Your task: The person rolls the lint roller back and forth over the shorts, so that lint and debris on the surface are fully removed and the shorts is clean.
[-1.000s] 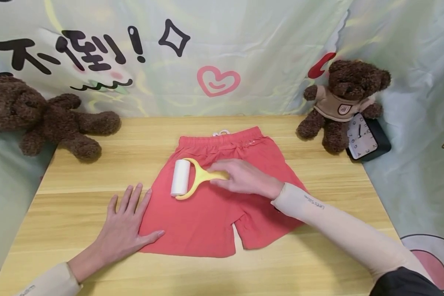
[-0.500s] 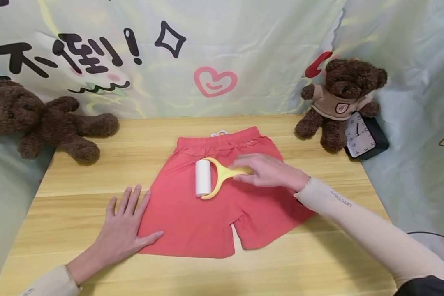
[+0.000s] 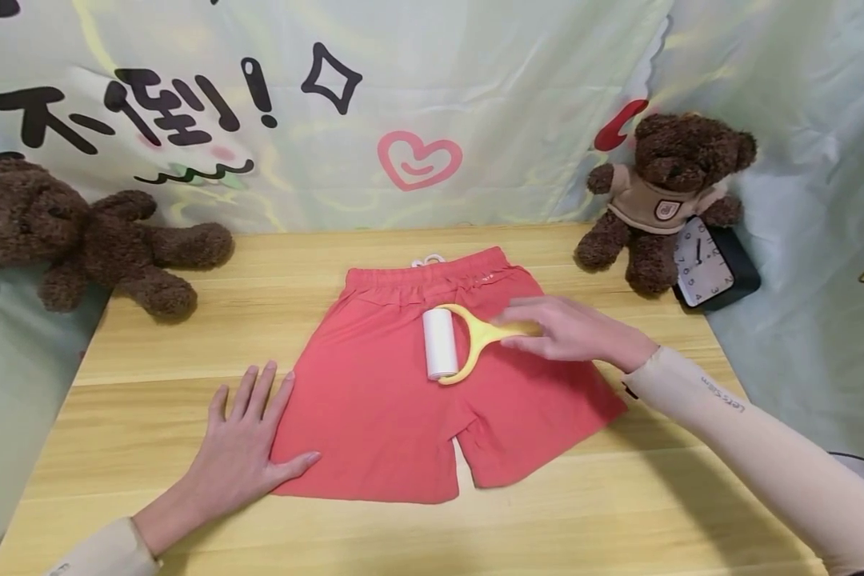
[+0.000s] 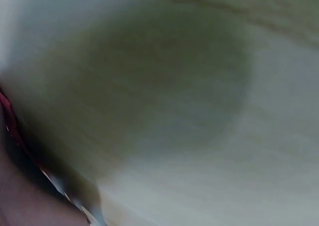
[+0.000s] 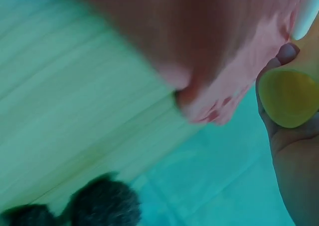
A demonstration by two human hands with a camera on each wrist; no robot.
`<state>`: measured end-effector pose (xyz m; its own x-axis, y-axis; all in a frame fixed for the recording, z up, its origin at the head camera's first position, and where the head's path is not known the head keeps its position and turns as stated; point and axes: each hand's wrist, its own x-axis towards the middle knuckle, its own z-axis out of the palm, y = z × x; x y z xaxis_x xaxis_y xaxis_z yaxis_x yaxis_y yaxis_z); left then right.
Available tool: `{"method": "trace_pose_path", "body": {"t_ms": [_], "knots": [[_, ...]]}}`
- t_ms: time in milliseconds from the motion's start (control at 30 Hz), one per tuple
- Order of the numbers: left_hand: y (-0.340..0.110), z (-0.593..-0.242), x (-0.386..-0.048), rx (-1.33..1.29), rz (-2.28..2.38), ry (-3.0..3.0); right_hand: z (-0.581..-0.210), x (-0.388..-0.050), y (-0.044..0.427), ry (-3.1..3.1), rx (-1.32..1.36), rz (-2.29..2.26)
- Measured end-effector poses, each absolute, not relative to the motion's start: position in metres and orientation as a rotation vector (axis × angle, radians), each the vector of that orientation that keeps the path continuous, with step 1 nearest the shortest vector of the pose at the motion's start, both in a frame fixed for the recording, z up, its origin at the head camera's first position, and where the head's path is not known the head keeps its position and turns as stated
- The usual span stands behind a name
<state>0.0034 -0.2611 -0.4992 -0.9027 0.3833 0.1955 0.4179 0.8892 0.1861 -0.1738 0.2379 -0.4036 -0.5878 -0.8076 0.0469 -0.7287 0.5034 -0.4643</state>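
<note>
Here, the right hand (image 3: 574, 330) grips a cylindrical roller (image 3: 481, 332) over creased shorts (image 3: 389, 416).

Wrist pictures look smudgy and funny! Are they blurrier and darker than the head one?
Yes. Head view: bright and mostly sharp, the roller and shorts clear, with a soft shadow on the table beneath the right sleeve; left wrist view: dim, blurry, a big dark patch in the middle; right wrist view: tinted blue-green, shorts partly blurred.

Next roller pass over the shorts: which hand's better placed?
Right, likely: the right hand grips the roller over the red shorts, while the left hand rests at their edge, holding nothing.
</note>
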Motion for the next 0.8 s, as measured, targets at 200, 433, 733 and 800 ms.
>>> {"method": "trace_pose_path", "body": {"t_ms": [200,433,733,800], "knots": [[-0.261,-0.5,0.005,-0.616,-0.35,-2.906,-0.403,-0.175,0.26,2.563,-1.303,-0.683],[-0.261,-0.5,0.004,-0.62,-0.351,-2.89,-0.398,-0.173,0.286,2.583,-1.27,-0.691],[-0.261,-0.499,0.003,-0.618,-0.364,-2.886,-0.397,-0.169,0.328,2.571,-1.224,-0.763],[-0.261,-0.499,0.003,-0.618,-0.367,-2.887,-0.394,-0.167,0.335,2.571,-1.192,-0.777]]}}
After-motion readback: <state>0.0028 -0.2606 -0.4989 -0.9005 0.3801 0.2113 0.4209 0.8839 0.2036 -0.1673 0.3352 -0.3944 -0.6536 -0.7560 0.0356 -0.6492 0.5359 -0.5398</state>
